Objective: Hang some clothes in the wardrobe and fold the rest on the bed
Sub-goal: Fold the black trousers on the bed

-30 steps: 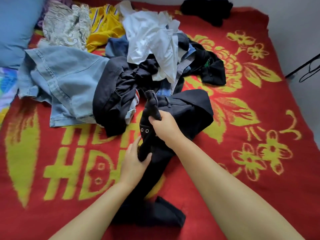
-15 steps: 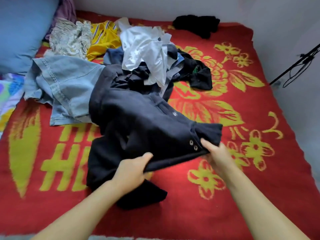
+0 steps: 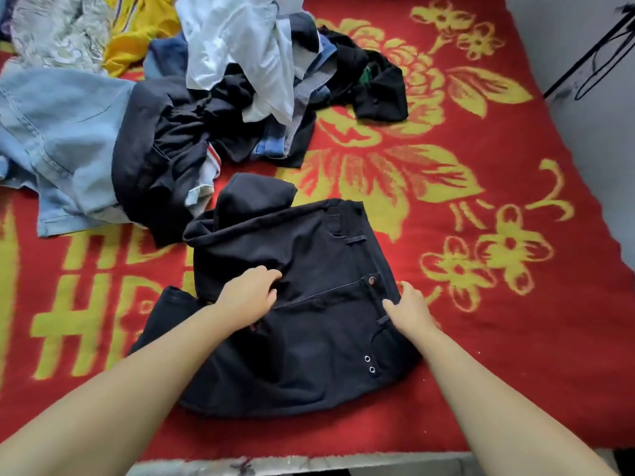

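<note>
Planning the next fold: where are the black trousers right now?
In the head view the black trousers lie low and centre on the red blanket, in front of the clothes pile, with the left hand and right hand on them.

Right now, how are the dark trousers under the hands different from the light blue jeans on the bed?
The dark navy trousers lie spread out at the near edge of the bed, while the light blue denim jeans sit bunched at the far left. Both hands, left hand and right hand, touch the trousers; nothing touches the jeans. Other dark clothes overlap the jeans, but the trousers lie uncovered. Both rest on the red and yellow flowered blanket.
</note>
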Tool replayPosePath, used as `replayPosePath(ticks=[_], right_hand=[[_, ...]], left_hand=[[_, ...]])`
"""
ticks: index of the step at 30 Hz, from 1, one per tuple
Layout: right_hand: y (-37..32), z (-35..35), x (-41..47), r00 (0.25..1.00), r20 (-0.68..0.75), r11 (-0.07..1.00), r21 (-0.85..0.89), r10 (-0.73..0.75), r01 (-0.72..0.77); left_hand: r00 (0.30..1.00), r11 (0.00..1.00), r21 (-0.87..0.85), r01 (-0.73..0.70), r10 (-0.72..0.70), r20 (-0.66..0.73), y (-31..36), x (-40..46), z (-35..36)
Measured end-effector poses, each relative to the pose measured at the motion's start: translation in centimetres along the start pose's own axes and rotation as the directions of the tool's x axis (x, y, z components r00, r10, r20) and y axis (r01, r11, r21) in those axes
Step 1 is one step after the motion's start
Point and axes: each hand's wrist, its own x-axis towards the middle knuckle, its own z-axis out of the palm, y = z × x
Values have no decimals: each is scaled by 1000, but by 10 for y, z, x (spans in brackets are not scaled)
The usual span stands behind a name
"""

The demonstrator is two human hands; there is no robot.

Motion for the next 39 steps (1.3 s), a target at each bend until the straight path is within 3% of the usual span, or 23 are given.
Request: replayPosePath(ticks=[2, 5, 8, 12, 19, 22, 24, 27, 31, 34, 36, 39], right_hand=[[-7, 10, 18, 999, 22, 999, 2, 32, -32], [-10, 24, 38, 998, -4, 996, -49, 70, -71], [-7, 34, 47, 999, 30, 992, -129, -12, 16], [23, 9, 38, 995, -79, 987, -151, -63, 50], [153, -116, 28, 912, -334, 936, -172, 240, -309], [150, -125, 35, 910, -350, 903, -279, 222, -327], [118, -107, 40, 942, -324, 912, -356, 85, -205], [45, -57, 45, 959, -193, 921, -369, -207, 124], [-53, 7, 46, 846, 20, 777, -383, -533, 499], [-109, 33, 53, 790, 155, 700, -386, -593, 601], [-134, 39, 65, 816, 240, 716, -392, -526, 577], [-142, 33, 74, 835, 369, 735, -411, -407, 540]], left_hand=[[999, 1000, -12, 10, -10, -47, 5, 26, -3], [991, 999, 23, 28, -30, 130, 17, 45, 17], [961, 977, 213, 2, -61, 269, 32, 39, 55], [994, 975, 221, -22, -2, 108, 41, 10, 74], [963, 958, 146, -247, 259, -74, 43, -19, 68], [953, 965, 96, -244, 257, -161, 34, -15, 63], [949, 971, 81, -225, 237, -206, 27, -5, 54], [936, 982, 74, -174, 188, -298, 18, 24, 30], [936, 965, 255, -61, 144, -320, 2, 76, -9], [965, 910, 414, 22, 89, -247, -12, 114, -30], [967, 878, 473, 75, 51, -248, -24, 135, -45], [972, 923, 384, 42, 51, -231, -35, 153, -65]])
